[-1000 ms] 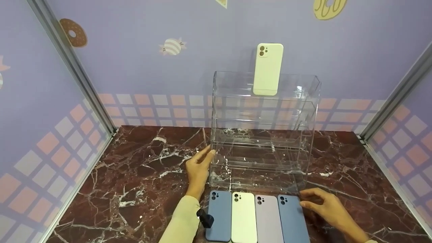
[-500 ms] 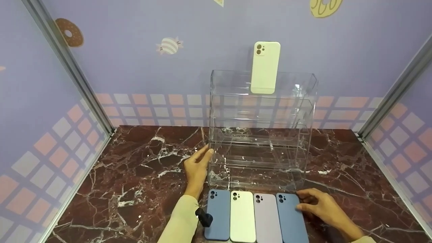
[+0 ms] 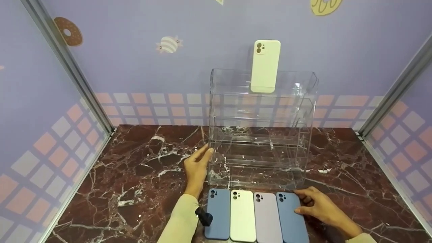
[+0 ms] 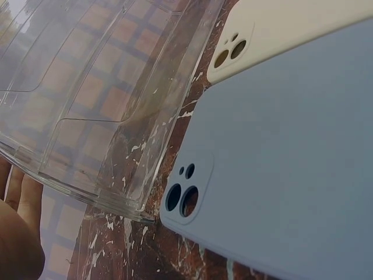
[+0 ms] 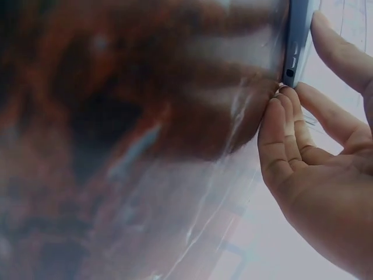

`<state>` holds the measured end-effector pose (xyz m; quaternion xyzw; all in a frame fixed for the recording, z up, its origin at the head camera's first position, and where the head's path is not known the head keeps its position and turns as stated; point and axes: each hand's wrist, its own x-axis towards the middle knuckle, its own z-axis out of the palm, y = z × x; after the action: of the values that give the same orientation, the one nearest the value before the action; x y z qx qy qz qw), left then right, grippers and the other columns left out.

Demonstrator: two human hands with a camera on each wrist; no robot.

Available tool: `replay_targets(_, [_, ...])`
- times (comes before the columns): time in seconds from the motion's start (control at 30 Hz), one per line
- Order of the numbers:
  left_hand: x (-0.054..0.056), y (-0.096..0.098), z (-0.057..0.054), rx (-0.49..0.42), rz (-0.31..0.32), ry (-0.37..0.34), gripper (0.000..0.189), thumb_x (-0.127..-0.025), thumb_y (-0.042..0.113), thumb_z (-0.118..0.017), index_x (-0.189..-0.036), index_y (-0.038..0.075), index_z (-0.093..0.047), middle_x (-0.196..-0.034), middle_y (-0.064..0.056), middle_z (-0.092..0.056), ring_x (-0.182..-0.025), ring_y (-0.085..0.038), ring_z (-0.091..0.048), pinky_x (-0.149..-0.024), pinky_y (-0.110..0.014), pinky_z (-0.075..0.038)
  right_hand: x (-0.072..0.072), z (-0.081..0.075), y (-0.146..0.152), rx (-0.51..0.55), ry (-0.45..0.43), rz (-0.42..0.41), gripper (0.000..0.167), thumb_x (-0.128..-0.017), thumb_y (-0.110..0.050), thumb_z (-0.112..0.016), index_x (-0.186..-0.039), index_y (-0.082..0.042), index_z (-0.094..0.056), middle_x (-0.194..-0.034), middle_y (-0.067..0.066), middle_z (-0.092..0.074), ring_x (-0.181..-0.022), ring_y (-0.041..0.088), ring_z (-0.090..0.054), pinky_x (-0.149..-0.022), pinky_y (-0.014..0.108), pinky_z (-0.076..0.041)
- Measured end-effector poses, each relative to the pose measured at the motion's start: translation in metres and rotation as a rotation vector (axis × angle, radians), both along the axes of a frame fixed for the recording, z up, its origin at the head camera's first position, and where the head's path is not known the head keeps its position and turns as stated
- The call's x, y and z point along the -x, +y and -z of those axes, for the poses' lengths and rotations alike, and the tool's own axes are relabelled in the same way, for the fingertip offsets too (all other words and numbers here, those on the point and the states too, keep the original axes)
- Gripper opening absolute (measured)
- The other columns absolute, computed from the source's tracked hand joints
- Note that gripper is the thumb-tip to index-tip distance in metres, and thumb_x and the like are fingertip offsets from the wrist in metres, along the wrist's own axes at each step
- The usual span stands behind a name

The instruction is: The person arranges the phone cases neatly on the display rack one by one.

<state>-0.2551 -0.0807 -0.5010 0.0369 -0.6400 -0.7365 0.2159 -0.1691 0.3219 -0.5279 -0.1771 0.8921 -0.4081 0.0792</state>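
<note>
A clear acrylic tiered rack stands on the marble-patterned table. My left hand rests against its left side, the fingers lying fairly straight along the panel in the left wrist view. In front of the rack lie a blue phone case, a cream phone case, a lilac phone case and a second blue phone case, side by side. At the right end of this row my right hand pinches the blue case by its upper right edge, thumb over its face and fingertips at its corner.
Another cream phone case stands upright in the rack's top tier. A purple patterned wall rises behind, with side walls left and right joined by metal corner strips. A small black wrist camera overlaps the left blue case.
My right hand has shifted slightly left, its thumb now further over the right-hand blue case's edge. The left hand has stayed at the rack's side. The head view has moved slightly.
</note>
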Motion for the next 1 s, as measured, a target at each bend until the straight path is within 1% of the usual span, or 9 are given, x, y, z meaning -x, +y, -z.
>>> replay_targets(0.17, [0.001, 0.001, -0.002, 0.001, 0.006, 0.005, 0.030, -0.095, 0.011, -0.082, -0.122, 0.001, -0.079, -0.097, -0.011, -0.080, -0.094, -0.036, -0.075, -0.077, -0.024, -0.058, 0.000, -0.002, -0.001, -0.032, 0.040, -0.005, 0.058, -0.087, -0.018, -0.090, -0.134, 0.008, -0.066, -0.102, 0.006, -0.056, -0.086, 0.017, -0.056, -0.072, 0.029, -0.052])
replay_targets(0.37, [0.002, 0.000, -0.001, -0.011, 0.008, 0.005, 0.030, -0.095, 0.012, -0.082, -0.123, 0.002, -0.079, -0.099, -0.010, -0.079, -0.092, -0.029, -0.074, -0.077, -0.024, -0.057, 0.000, -0.005, -0.005, -0.077, 0.018, 0.038, 0.057, -0.087, -0.024, -0.091, -0.131, 0.002, -0.065, -0.109, 0.007, -0.059, -0.093, 0.021, -0.057, -0.077, 0.035, -0.053])
replay_targets(0.47, [0.002, -0.001, -0.002, -0.014, 0.014, 0.005, 0.030, -0.095, 0.013, -0.082, -0.123, 0.002, -0.079, -0.099, -0.009, -0.079, -0.093, -0.028, -0.074, -0.078, -0.024, -0.057, -0.002, -0.006, -0.007, -0.078, 0.007, 0.055, 0.057, -0.086, -0.024, -0.091, -0.129, 0.001, -0.062, -0.114, 0.009, -0.060, -0.096, 0.023, -0.058, -0.078, 0.037, -0.054])
replay_targets(0.67, [0.002, 0.000, -0.001, -0.019, 0.005, 0.003, 0.029, -0.095, 0.010, -0.082, -0.122, 0.001, -0.079, -0.099, -0.011, -0.079, -0.091, -0.025, -0.074, -0.076, -0.023, -0.057, -0.005, -0.006, -0.008, -0.037, -0.028, 0.073, 0.059, -0.087, -0.021, -0.091, -0.129, 0.002, -0.058, -0.115, 0.010, -0.064, -0.096, 0.024, -0.062, -0.076, 0.036, -0.055])
replay_targets(0.73, [0.002, 0.001, -0.001, -0.018, 0.000, 0.003, 0.029, -0.094, 0.009, -0.082, -0.121, 0.000, -0.079, -0.100, -0.012, -0.080, -0.089, -0.022, -0.074, -0.076, -0.023, -0.057, -0.006, -0.005, -0.007, -0.017, -0.051, 0.085, 0.061, -0.086, -0.020, -0.091, -0.131, 0.002, -0.057, -0.113, 0.010, -0.064, -0.095, 0.024, -0.062, -0.076, 0.035, -0.055])
replay_targets(0.87, [0.002, 0.002, -0.001, -0.023, -0.004, 0.004, 0.030, -0.093, 0.009, -0.083, -0.122, 0.000, -0.079, -0.103, -0.014, -0.080, -0.087, -0.016, -0.074, -0.077, -0.023, -0.058, -0.008, -0.006, -0.004, 0.053, -0.096, 0.112, 0.064, -0.086, -0.017, -0.091, -0.135, 0.005, -0.056, -0.112, 0.011, -0.063, -0.096, 0.026, -0.062, -0.077, 0.032, -0.055])
replay_targets(0.93, [0.002, 0.002, -0.001, -0.020, -0.009, 0.002, 0.030, -0.093, 0.010, -0.083, -0.121, 0.000, -0.079, -0.103, -0.013, -0.080, -0.086, -0.014, -0.074, -0.077, -0.023, -0.058, -0.010, -0.008, -0.003, 0.081, -0.101, 0.124, 0.066, -0.086, -0.016, -0.091, -0.137, 0.007, -0.056, -0.112, 0.012, -0.063, -0.096, 0.026, -0.062, -0.077, 0.031, -0.056])
replay_targets(1.0, [0.001, 0.001, -0.001, -0.018, -0.010, -0.001, 0.030, -0.094, 0.010, -0.083, -0.121, 0.001, -0.079, -0.102, -0.013, -0.080, -0.086, -0.015, -0.074, -0.076, -0.022, -0.057, -0.010, -0.011, -0.003, 0.092, -0.099, 0.143, 0.066, -0.085, -0.018, -0.091, -0.137, 0.006, -0.058, -0.111, 0.012, -0.064, -0.095, 0.025, -0.064, -0.078, 0.031, -0.057])
